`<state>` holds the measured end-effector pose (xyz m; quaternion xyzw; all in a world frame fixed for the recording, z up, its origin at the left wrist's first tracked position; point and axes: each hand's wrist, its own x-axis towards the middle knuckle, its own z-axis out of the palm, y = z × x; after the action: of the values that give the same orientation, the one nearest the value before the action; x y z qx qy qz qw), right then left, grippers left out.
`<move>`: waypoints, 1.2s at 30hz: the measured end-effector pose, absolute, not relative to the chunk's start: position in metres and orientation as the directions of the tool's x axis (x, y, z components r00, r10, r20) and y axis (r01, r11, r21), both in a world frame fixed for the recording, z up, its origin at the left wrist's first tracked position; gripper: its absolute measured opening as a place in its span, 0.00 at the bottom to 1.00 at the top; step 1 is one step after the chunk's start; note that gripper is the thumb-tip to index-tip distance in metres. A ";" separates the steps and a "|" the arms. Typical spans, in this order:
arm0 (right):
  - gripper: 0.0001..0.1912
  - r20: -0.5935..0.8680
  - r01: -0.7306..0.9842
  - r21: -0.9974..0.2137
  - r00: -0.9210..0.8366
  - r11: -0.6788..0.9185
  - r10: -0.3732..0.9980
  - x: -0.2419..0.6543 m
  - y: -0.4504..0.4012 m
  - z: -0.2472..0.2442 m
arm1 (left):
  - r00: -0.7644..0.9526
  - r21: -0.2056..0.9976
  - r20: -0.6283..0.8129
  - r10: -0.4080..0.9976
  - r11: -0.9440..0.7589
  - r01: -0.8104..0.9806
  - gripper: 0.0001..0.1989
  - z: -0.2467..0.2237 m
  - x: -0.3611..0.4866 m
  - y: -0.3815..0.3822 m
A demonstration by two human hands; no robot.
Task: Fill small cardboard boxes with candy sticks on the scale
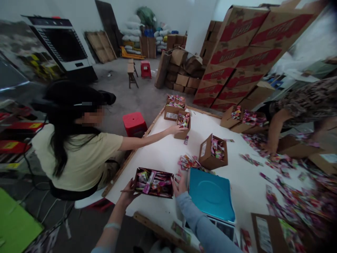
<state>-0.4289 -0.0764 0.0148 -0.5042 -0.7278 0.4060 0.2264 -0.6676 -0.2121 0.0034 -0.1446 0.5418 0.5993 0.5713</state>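
Between my two hands is a small cardboard box [154, 182], its top uncovered, filled with pink, purple and green wrapped packets. My left hand [129, 193] grips the box's left end. At the opposite end, my right hand [180, 183] presses its fingers against the side. Just right of my right hand stands a weighing scale with a blue tray [210, 193]. Loose packets [187, 162] lie behind the scale, next to another filled cardboard box [213, 153].
A co-worker at left reaches a hand [175, 130] to a filled box [183, 121]. Another person's hand [270, 147] is among packets at right. A heap of packets [292, 200] covers the table's right side. A red stool [134, 123] stands beyond the table's wooden edge.
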 end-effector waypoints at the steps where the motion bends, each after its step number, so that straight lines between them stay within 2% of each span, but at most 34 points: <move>1: 0.29 -0.046 0.553 -0.797 -0.456 0.242 0.889 -0.422 -0.083 0.016 | -0.308 0.477 -0.792 0.526 0.220 -0.851 0.07 0.005 -0.667 -0.216; 4: 0.20 -0.046 0.595 -0.645 -0.657 0.480 0.753 -0.406 -0.101 0.021 | -0.349 0.487 -0.809 0.473 0.206 -0.849 0.08 0.008 -0.659 -0.222; 7: 0.11 -0.168 0.649 -0.586 -0.684 0.486 0.710 -0.405 -0.111 0.024 | -0.435 0.524 -0.825 0.361 0.201 -0.827 0.12 0.010 -0.646 -0.224; 9: 0.10 -0.210 0.668 -0.590 -0.669 0.453 0.713 -0.407 -0.114 0.026 | -0.482 0.541 -0.828 0.288 0.179 -0.822 0.10 0.015 -0.639 -0.225; 11: 0.13 -0.227 0.680 -0.594 -0.654 0.429 0.722 -0.405 -0.114 0.028 | -0.548 0.588 -0.799 0.248 0.131 -0.798 0.11 0.023 -0.635 -0.227; 14: 0.25 -0.223 0.668 -0.622 -0.651 0.408 0.726 -0.395 -0.112 0.027 | -0.706 0.724 -0.675 0.216 0.009 -0.690 0.27 0.037 -0.628 -0.228; 15: 0.26 -0.208 0.657 -0.637 -0.651 0.405 0.730 -0.390 -0.111 0.026 | -0.746 0.765 -0.630 0.216 0.006 -0.644 0.29 0.041 -0.625 -0.228; 17: 0.25 -0.161 0.628 -0.667 -0.646 0.401 0.746 -0.381 -0.110 0.024 | -0.800 0.830 -0.556 0.227 0.105 -0.547 0.27 0.046 -0.619 -0.226; 19: 0.24 -0.123 0.605 -0.692 -0.637 0.395 0.761 -0.373 -0.110 0.022 | -0.872 0.883 -0.434 0.227 0.299 -0.362 0.27 0.051 -0.614 -0.223; 21: 0.24 -0.100 0.585 -0.713 -0.631 0.387 0.769 -0.364 -0.109 0.022 | -0.947 0.865 -0.185 0.262 0.501 -0.030 0.26 0.058 -0.611 -0.219; 23: 0.22 -0.085 0.573 -0.731 -0.616 0.372 0.783 -0.356 -0.109 0.021 | -0.906 0.737 0.074 0.416 0.589 0.331 0.19 0.068 -0.611 -0.213; 25: 0.21 -0.073 0.570 -0.745 -0.587 0.348 0.806 -0.349 -0.110 0.020 | -0.789 0.635 0.165 0.592 0.549 0.544 0.13 0.079 -0.612 -0.202; 28: 0.19 -0.069 0.574 -0.756 -0.547 0.314 0.834 -0.341 -0.114 0.019 | -0.662 0.591 0.025 0.749 0.523 0.614 0.13 0.087 -0.612 -0.182; 30: 0.19 -0.079 0.585 -0.757 -0.523 0.290 0.849 -0.335 -0.116 0.019 | -0.584 0.538 -0.133 0.801 0.553 0.636 0.13 0.086 -0.610 -0.171; 32: 0.18 -0.082 0.583 -0.768 -0.500 0.265 0.862 -0.329 -0.117 0.022 | -0.525 0.491 -0.224 0.821 0.560 0.667 0.11 0.082 -0.611 -0.165; 34: 0.18 -0.067 0.565 -0.789 -0.471 0.242 0.879 -0.321 -0.118 0.027 | -0.512 0.478 -0.236 0.826 0.558 0.679 0.10 0.081 -0.615 -0.166; 36: 0.18 -0.038 0.533 -0.819 -0.418 0.211 0.907 -0.317 -0.121 0.034 | -0.556 0.480 -0.180 0.811 0.566 0.670 0.12 0.087 -0.619 -0.170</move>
<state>-0.3169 -0.1205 0.0345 -0.4855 -0.7419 0.3985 0.2349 -0.6187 -0.1695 0.0871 0.4290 0.8632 0.1814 0.1946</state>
